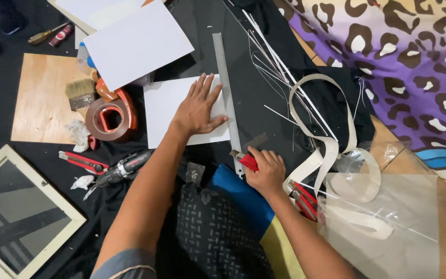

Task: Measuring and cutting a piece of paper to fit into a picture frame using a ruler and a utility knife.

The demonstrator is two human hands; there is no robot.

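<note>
My left hand lies flat with fingers spread on a white sheet, its fingertips against a long grey metal ruler that runs down the sheet's right edge. My right hand grips a red utility knife at the near end of the ruler. Both rest on a black cloth-covered surface.
Thin white offcut strips and a curled wide strip lie right of the ruler. At left are a brown tape roll, paintbrush, plywood board, second red cutter, cordless drill, picture frame. Clear plastic sits lower right.
</note>
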